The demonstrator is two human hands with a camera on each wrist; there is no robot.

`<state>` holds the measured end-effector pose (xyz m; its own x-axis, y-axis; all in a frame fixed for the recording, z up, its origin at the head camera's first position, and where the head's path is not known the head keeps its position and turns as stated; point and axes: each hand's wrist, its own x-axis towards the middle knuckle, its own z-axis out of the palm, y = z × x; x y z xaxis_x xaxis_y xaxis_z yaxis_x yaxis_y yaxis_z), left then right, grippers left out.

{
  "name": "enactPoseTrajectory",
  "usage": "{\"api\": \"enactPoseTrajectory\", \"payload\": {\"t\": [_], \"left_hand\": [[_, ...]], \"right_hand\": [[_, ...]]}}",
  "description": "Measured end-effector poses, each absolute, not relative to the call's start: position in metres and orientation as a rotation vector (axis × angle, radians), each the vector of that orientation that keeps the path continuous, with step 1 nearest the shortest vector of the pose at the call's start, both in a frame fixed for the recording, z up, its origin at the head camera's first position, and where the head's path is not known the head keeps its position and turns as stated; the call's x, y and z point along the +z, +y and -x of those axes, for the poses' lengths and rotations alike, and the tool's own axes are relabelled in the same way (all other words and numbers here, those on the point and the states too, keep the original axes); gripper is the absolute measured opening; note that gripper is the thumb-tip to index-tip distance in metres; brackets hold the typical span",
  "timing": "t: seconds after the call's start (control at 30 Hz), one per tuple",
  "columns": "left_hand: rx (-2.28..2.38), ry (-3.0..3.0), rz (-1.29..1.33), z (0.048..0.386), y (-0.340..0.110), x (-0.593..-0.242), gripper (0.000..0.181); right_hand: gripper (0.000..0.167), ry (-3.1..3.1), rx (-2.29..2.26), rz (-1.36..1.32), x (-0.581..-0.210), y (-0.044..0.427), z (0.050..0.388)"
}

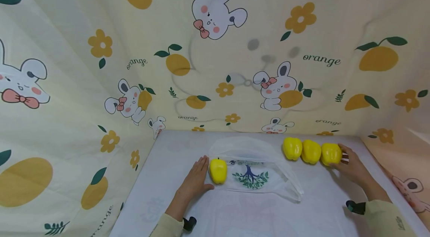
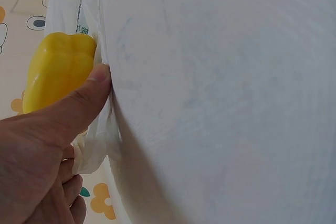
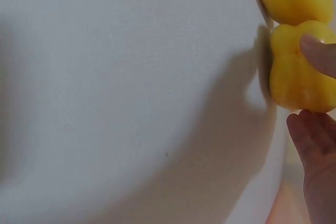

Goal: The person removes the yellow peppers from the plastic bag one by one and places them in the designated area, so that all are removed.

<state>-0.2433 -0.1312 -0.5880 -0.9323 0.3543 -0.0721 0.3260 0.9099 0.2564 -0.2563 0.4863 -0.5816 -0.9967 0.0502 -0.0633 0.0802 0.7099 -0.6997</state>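
A white plastic bag [image 1: 279,177] printed with a blue and green tree lies flattened on the table. One yellow bell pepper [image 1: 218,171] stands on its left end. Beside that pepper, my left hand [image 1: 197,173] rests with fingers extended at the bag's edge; in the left wrist view its thumb [image 2: 89,95] touches the bag. Farther right, three yellow bell peppers [image 1: 311,151] stand in a row. My right hand [image 1: 351,164] is at the rightmost bell pepper [image 3: 299,72], thumb across its front and straight fingers along its right side, partly hidden.
The white table [image 1: 248,214] meets a patterned curtain [image 1: 208,91] with rabbits and oranges at its back and sides. Dark wrist straps [image 1: 355,207] show at both sleeves.
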Motion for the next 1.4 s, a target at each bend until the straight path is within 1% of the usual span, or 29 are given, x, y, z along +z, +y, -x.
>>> {"api": "enactPoseTrajectory", "payload": {"t": [0.07, 0.33, 0.63, 0.8, 1.1, 1.4], "left_hand": [[0.369, 2.956, -0.528, 0.244, -0.131, -0.588, 0.111], [0.367, 2.957, -0.538, 0.244, -0.132, -0.588, 0.110], [0.385, 2.950, -0.530, 0.245, -0.131, -0.585, 0.110], [0.399, 2.953, -0.556, 0.244, -0.131, -0.584, 0.109], [0.384, 2.958, -0.563, 0.244, -0.132, -0.583, 0.109], [0.373, 2.955, -0.553, 0.244, -0.132, -0.586, 0.110]], "right_hand": [[0.114, 2.858, -1.186, -0.114, -0.581, 0.486, 0.257], [0.111, 2.835, -1.226, -0.093, -0.580, 0.489, 0.259], [0.114, 2.857, -1.215, -0.102, -0.577, 0.490, 0.257], [0.111, 2.894, -1.180, -0.137, -0.570, 0.485, 0.249], [0.098, 3.092, -1.088, -0.142, -0.556, 0.462, 0.237], [0.091, 3.147, -1.137, 0.006, -0.548, 0.435, 0.228]]}}
